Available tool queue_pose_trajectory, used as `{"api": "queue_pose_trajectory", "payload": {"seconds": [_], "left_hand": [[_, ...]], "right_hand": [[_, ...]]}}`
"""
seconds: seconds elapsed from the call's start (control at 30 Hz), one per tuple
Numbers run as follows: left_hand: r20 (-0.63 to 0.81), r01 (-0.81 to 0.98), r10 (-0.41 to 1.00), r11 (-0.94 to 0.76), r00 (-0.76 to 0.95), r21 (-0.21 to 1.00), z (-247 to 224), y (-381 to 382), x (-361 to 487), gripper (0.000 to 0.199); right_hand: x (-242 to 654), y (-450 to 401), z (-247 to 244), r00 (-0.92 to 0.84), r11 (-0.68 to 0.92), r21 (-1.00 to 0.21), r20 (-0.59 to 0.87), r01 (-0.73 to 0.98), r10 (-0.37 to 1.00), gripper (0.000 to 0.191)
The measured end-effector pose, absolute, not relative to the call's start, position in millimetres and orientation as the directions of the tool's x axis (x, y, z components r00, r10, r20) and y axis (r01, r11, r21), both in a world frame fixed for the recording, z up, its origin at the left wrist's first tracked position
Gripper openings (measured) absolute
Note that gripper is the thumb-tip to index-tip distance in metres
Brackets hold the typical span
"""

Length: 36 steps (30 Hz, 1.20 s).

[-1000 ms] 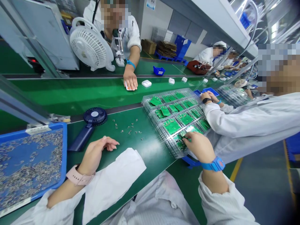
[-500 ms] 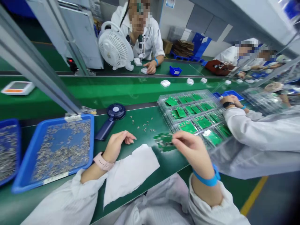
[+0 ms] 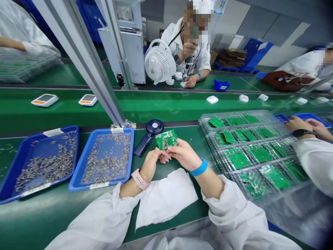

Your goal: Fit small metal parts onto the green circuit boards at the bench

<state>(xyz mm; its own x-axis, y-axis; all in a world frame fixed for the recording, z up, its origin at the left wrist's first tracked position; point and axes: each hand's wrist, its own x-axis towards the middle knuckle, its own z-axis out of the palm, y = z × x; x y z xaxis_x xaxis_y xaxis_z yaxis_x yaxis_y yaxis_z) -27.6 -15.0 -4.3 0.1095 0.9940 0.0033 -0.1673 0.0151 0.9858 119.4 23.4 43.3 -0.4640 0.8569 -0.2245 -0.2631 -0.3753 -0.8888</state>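
Note:
A green circuit board is held up over the bench, tilted so that its parts face me. My right hand grips its right and lower edge between thumb and fingers. At the lower left edge, my left hand pinches the board too, its fingers curled beneath. Below both wrists lies a white sheet. Just behind the board is a dark blue handheld fan. To the left, a blue tray contains many small metal pieces. Clear plastic trays with green boards in their compartments stand to the right.
A second blue tray of metal pieces is at far left. A metal post rises behind the trays. White devices lie on the green strip beyond. A co-worker's hands are at right; another person sits opposite behind a white fan.
My right hand has brought the circuit board leftward from beside the clear trays to my left hand, which now touches it too. The view has swung left.

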Motion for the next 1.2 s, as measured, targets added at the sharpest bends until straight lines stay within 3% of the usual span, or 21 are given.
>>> {"api": "queue_pose_trajectory", "payload": {"seconds": [0.13,0.23,0.4,0.53,0.6,0.7,0.77,0.93,1.03,1.2], "left_hand": [[-0.056,-0.046,0.992,0.062,0.117,0.997,-1,-15,-26,0.060],[-0.066,-0.063,0.994,0.072,0.091,0.995,0,-16,-26,0.061],[-0.075,-0.051,0.978,0.086,0.193,0.995,-1,-19,-27,0.059],[-0.089,-0.112,0.988,0.103,0.124,0.988,-3,-17,-29,0.055],[-0.111,-0.172,0.993,0.116,0.041,0.978,-2,-15,-30,0.054],[-0.145,-0.228,0.988,0.132,-0.043,0.965,1,-12,-29,0.051],[-0.157,-0.242,0.986,0.142,-0.046,0.960,3,-11,-29,0.050],[-0.167,-0.280,0.985,0.148,-0.047,0.949,5,-11,-28,0.049],[-0.164,-0.252,0.985,0.144,-0.060,0.957,4,-10,-28,0.050],[-0.172,-0.206,0.984,0.158,-0.053,0.966,5,-10,-28,0.049]], "right_hand": [[126,20,37,-0.554,-0.329,-0.930,-0.190,-0.163,0.811,0.022],[137,24,35,-0.569,-0.312,-0.945,-0.204,-0.099,0.796,0.028],[152,33,34,-0.453,-0.316,-0.948,-0.268,-0.031,0.850,0.029],[162,38,38,-0.382,-0.038,-0.984,-0.103,0.173,0.918,0.018],[171,40,41,-0.265,0.163,-0.890,0.050,0.425,0.963,0.015],[183,43,40,-0.234,0.305,-0.588,0.196,0.749,0.952,0.015],[184,44,36,-0.288,0.342,-0.478,0.185,0.809,0.939,0.013],[176,44,27,-0.399,0.411,-0.388,0.114,0.825,0.910,0.015],[187,46,31,-0.352,0.368,-0.318,0.109,0.874,0.929,0.020],[219,48,45,-0.114,0.119,-0.207,0.034,0.971,0.993,0.022]]}}
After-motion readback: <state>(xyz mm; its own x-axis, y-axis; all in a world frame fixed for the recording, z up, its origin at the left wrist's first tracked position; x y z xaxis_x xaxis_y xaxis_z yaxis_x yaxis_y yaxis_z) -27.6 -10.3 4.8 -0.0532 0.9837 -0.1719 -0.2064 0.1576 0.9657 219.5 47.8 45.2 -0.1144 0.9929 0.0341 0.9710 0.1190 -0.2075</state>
